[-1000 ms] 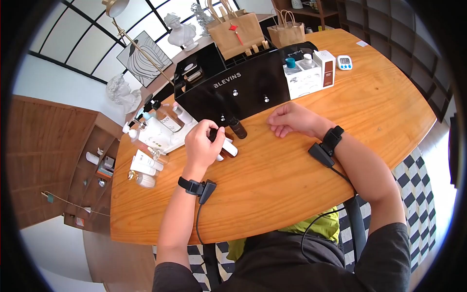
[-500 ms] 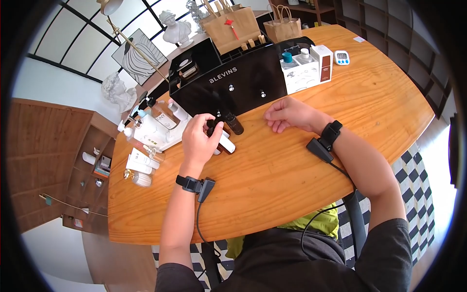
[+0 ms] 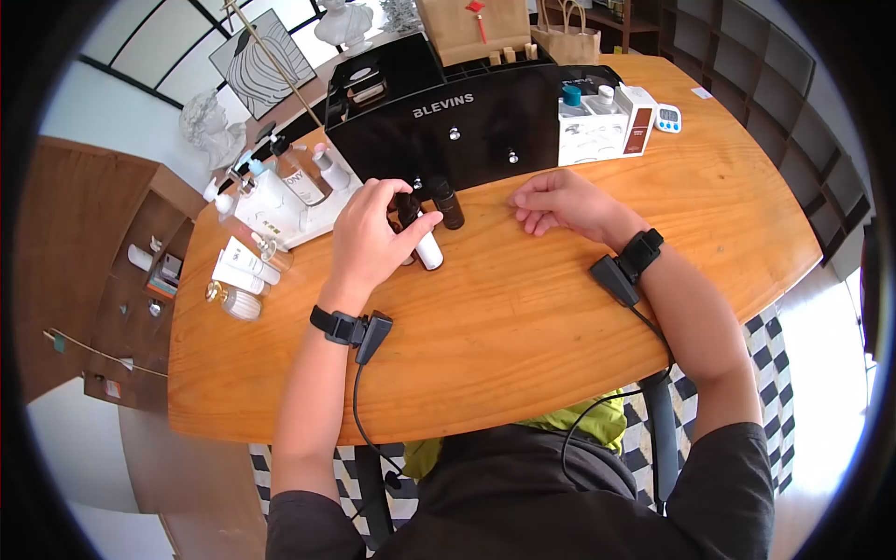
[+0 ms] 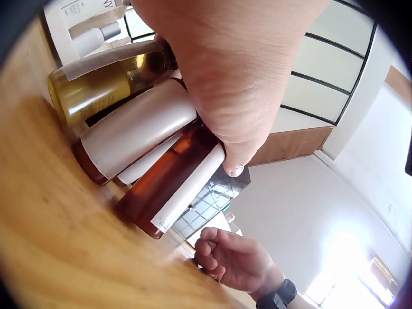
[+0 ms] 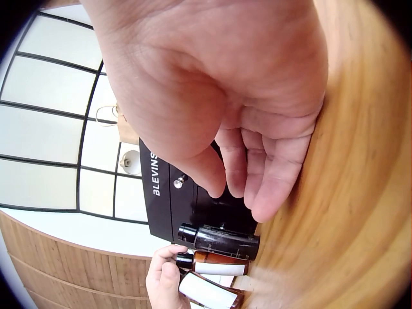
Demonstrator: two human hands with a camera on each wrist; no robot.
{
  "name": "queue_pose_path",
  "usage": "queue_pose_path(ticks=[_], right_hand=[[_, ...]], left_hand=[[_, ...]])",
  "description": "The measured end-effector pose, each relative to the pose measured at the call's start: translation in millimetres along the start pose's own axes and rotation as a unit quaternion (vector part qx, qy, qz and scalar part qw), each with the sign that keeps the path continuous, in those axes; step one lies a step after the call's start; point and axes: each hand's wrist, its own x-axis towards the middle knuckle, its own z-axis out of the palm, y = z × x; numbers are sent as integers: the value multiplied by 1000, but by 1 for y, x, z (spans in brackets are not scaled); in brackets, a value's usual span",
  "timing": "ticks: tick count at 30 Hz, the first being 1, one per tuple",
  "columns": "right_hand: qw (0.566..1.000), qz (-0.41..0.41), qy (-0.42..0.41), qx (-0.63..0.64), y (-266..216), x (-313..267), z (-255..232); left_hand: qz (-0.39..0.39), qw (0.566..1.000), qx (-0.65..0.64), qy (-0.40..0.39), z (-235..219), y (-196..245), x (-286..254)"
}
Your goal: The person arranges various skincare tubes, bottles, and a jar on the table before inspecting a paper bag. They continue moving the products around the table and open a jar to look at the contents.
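My left hand (image 3: 366, 238) is around the caps of a small group of bottles, its thumb spread apart from the fingers. An amber bottle (image 3: 428, 250) with a white label stands just below the thumb. The left wrist view shows another white-labelled bottle (image 4: 141, 129) and a bottle of yellow liquid (image 4: 96, 93) close beside it. A slim black bottle (image 3: 449, 205) stands immediately right of the group, in front of the black drawer box (image 3: 392, 140). My right hand (image 3: 569, 207) rests on the table with loosely curled fingers, holding nothing.
On the left, a white tray (image 3: 329, 209) bears pump bottles, with white tubes (image 3: 245, 266) and a ribbed gold-topped jar (image 3: 241, 304) nearby. White boxes (image 3: 593, 140) and a small digital timer (image 3: 667, 118) stand back right. Paper bags (image 3: 569, 42) rise behind the drawer box.
My left thumb has swung right, away from the fingers, widening the gap over the bottles. The head view has shifted. The right hand stays in place.
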Motion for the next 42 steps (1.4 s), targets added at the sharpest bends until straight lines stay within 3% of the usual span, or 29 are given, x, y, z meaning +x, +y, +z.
queue_pose_path(ticks=[2,7,12,36,42], right_hand=[[1000,-1,8,1,-1,-1,1],[1000,-3,2,1,-3,-3,2],[1000,1,5,1,-4,-3,4],[1000,-8,5,12,-3,-5,4],[1000,-9,3,14,-3,-4,3]], left_hand=[[22,999,22,17,1,-5,1],[-8,1000,4,1,-3,-9,1],[7,999,19,-48,-11,-10,2],[-83,971,-25,-224,-44,13,8],[-37,979,-34,-198,-52,7,0]])
